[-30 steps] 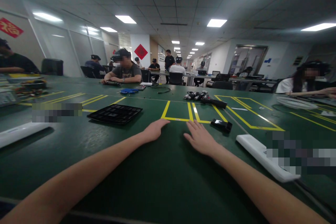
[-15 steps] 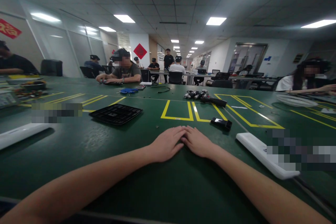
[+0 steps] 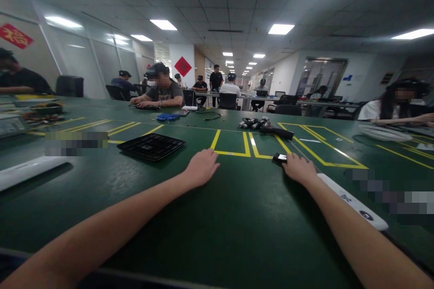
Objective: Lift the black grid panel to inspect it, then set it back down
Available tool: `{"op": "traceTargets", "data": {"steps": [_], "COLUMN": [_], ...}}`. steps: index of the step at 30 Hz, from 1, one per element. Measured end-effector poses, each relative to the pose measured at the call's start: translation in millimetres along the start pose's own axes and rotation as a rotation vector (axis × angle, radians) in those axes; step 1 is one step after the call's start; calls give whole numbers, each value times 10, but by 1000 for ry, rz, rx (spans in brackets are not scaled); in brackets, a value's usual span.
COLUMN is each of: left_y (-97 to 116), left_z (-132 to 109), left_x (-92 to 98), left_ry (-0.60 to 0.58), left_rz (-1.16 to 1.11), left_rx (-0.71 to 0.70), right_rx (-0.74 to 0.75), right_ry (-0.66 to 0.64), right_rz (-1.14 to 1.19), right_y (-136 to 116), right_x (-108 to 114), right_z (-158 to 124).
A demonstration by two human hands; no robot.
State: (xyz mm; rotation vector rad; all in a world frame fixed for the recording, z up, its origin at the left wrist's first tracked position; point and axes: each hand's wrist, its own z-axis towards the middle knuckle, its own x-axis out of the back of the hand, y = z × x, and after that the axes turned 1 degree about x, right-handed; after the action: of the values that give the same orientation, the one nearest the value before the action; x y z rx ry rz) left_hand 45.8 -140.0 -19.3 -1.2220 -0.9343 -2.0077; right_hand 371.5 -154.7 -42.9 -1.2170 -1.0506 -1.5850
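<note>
My right hand (image 3: 300,168) is on a small black piece (image 3: 280,158) with a shiny top, its fingers closed over the right end. That end is hidden beneath them. My left hand (image 3: 203,168) hovers over or rests on the green table (image 3: 233,216), fingers loosely bent and slightly apart, with nothing visible in it. To its left lies a black square tray-like panel (image 3: 151,146) with a ribbed grid. A white elongated case (image 3: 352,201) with dark round marks lies beside my right forearm.
Yellow tape outlines (image 3: 232,153) mark the table. A bundle of cables and a black-handled tool (image 3: 276,132) lie further back, with a blue item (image 3: 167,117) to the left. Another white bar (image 3: 32,171) lies at far left. People sit around the table; a coworker (image 3: 162,88) faces it opposite.
My hands, touching at the centre before, have parted. The left moved left; the right moved right onto the small black piece.
</note>
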Motion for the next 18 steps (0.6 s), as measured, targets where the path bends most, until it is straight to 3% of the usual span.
{"op": "traceTargets", "data": {"steps": [4, 8, 11, 14, 18], "left_y": [-333, -455, -476, -542, -810], "left_z": [137, 163, 174, 228, 344], "left_x": [31, -37, -71, -32, 183], "left_ry": [-25, -124, -111, -51, 176], "left_rz": [161, 146, 84, -115, -649], "left_rx": [168, 111, 77, 170, 547], "right_rx": [7, 6, 11, 17, 4], "right_ry": [11, 18, 18, 9, -1], "right_rz": [-7, 0, 4, 14, 24], "right_y": [-8, -14, -23, -28, -10], "right_x": [-11, -19, -7, 12, 10], "right_z": [18, 19, 4, -8, 0]}}
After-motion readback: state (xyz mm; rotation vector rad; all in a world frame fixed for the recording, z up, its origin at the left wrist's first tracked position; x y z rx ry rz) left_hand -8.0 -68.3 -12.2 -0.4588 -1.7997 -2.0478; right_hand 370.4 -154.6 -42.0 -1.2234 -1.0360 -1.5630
